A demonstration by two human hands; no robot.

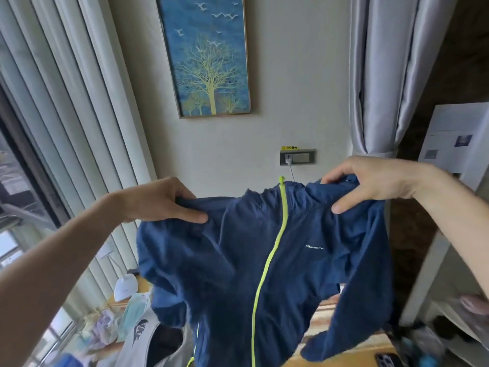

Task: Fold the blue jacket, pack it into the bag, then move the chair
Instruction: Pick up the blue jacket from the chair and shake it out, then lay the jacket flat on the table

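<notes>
Two bare forearms reach forward from the bottom corners of the head view, and between them a blue jacket [264, 247] hangs in the air in front of a pale wall. On one side the left hand [161, 200] pinches the shoulder, thumb lying across the front of the cloth and fingers curled behind it. At the other shoulder the right hand [370, 181] grips the same way, thumb pressed on the front, fingers bunching the fabric. The jacket faces the camera with its front closed by a bright yellow-green zip [275, 242] running down the middle. Its sleeves dangle loose at both sides, their lower ends blurred.

The fabric looks thin, smooth and slightly crinkled, the sort that slides and holds a crease poorly. A small pale logo sits on the chest. Below, a wooden table [344, 348] shows under the hem, and a grey bag [148, 343] with a dark logo stands at the lower left, mouth open.

Folding has likely not begun. To do it well, keep both shoulders level and taut so the zip hangs straight, then lower the jacket flat onto the table before turning the sleeves in, since such slippery cloth would bunch if folded in mid-air.
</notes>
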